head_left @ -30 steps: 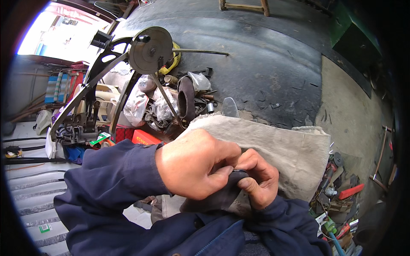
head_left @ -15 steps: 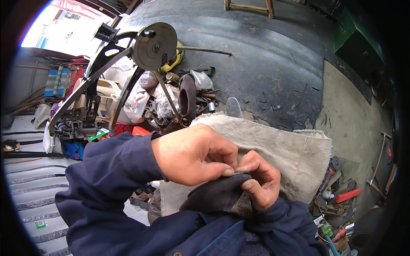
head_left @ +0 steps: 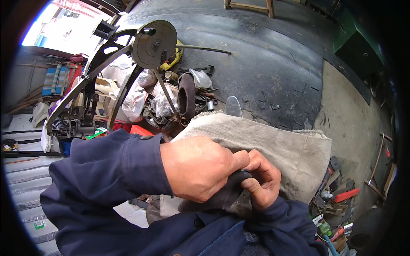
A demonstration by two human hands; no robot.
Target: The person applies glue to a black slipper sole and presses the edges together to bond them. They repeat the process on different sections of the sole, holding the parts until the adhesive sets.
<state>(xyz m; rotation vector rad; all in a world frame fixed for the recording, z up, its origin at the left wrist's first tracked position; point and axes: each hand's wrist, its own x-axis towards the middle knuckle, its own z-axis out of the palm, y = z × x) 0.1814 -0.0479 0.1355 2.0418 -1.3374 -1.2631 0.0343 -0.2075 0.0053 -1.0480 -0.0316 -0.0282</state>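
Step in hand: we judge we are working a dark rubber piece [head_left: 222, 198], likely pinching or folding its edge between both hands over the lap.
Left hand [head_left: 198, 168]: curled over the top of the rubber piece, fingers clenched down on it; the fingertips are hidden under the knuckles, so we cannot tell exactly how they bite.
Right hand [head_left: 260, 181]: thumb and fingers pinched on the right end of the same piece, thumb pressed along its edge.
Where the piece is: held between our two hands, just above the blue jacket [head_left: 128, 200] and in front of the grey cloth [head_left: 277, 145] spread across the knees.
Around us: a black stand with a round metal disc [head_left: 154, 43] stands to the upper left; a heap of plastic bags [head_left: 143, 96] and scrap lies at its foot; red-handled tools [head_left: 346, 195] lie on the floor to the right.
Next move calls for: by our reading, a firm two-handed grip, keeping the edge from slipping.
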